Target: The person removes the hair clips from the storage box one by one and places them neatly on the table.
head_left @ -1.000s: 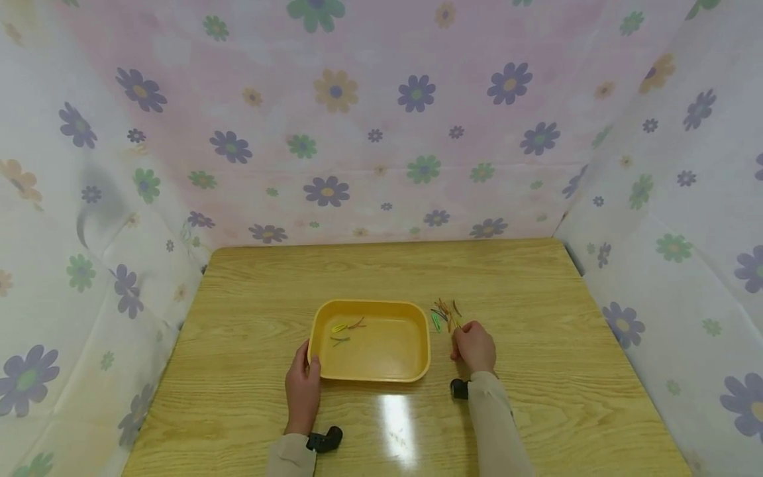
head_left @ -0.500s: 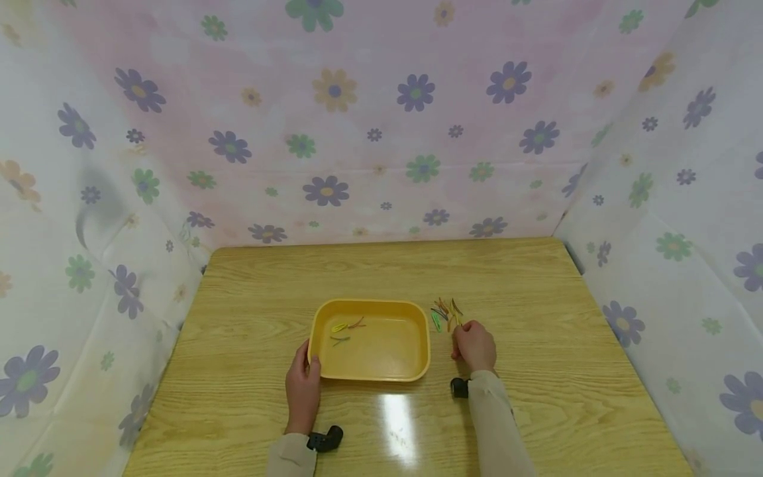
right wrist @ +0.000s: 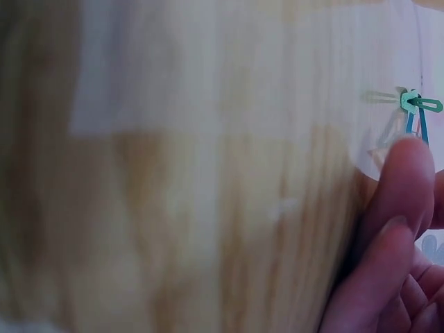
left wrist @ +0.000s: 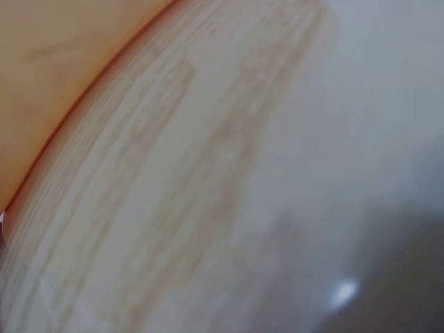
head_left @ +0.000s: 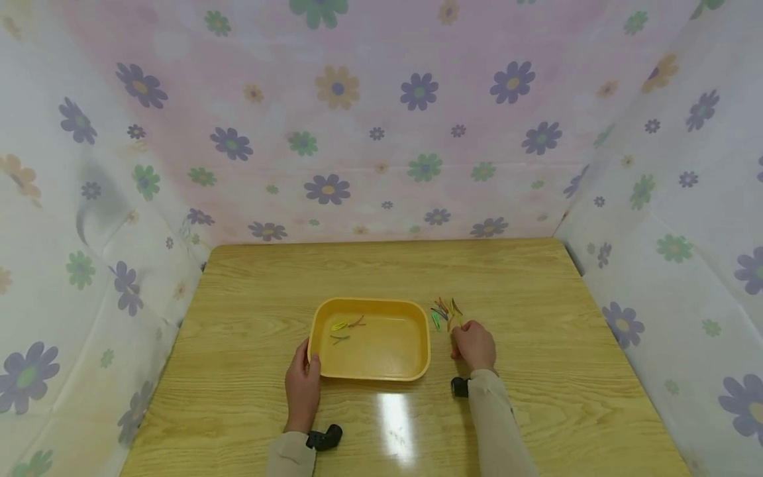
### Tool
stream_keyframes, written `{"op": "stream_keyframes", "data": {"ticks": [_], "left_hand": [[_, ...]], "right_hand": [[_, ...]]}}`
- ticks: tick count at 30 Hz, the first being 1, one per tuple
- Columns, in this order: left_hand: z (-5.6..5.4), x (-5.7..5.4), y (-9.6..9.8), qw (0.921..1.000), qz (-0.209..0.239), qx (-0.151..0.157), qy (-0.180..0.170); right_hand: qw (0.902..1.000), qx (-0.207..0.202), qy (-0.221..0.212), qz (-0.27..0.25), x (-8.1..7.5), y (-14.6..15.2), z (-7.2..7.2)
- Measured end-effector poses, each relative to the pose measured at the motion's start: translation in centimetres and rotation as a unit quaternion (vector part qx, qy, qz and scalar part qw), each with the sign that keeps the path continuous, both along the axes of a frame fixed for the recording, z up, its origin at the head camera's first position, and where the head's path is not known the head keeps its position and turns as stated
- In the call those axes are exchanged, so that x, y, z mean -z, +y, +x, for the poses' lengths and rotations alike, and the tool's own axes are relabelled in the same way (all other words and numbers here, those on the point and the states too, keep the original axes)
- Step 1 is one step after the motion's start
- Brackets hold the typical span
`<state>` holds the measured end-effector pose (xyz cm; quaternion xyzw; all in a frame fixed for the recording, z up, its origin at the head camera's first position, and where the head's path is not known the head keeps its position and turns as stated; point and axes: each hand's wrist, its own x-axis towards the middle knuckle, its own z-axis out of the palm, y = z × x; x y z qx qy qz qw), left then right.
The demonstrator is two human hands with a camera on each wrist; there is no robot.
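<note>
My left hand point(head_left: 303, 391) grips the left rim of a yellow plastic tray point(head_left: 381, 354), thumb inside and fingers outside. In the tray lie a yellow hair clip point(head_left: 339, 326), a reddish hair clip point(head_left: 357, 322) and a greyish-green hair clip point(head_left: 340, 339). Right of the tray, my right hand point(head_left: 475, 348) pinches a yellow hair clip point(head_left: 458, 320) at the near side of a small pile. That pile includes a green hair clip point(head_left: 436, 321), a dark hair clip point(head_left: 456, 306) and several orange ones. The right wrist view shows a green snap clip point(right wrist: 409, 102) beyond the fingertips.
A wood-grain table point(head_left: 238, 298) carries everything, with a bright glare patch near its front. Flowered cloth point(head_left: 381, 152) hangs round the back and both sides. Each wrist wears a black camera, one by the left hand point(head_left: 324, 438) and one by the right.
The yellow clip at my right fingertips and the dark clip beside it have shifted slightly and now sit closer together. My left hand and the tray stay put.
</note>
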<state>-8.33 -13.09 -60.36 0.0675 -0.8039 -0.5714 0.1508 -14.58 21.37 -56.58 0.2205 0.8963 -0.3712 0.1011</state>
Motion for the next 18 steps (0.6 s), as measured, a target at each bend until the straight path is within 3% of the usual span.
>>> {"op": "stream_keyframes", "data": {"ticks": [18], "left_hand": [[-0.01,0.15,0.03,0.9999,-0.009,-0.006,0.0]], "right_hand": [[0.9999,-0.012,0.01,-0.004,-0.01,0.01,0.19]]}}
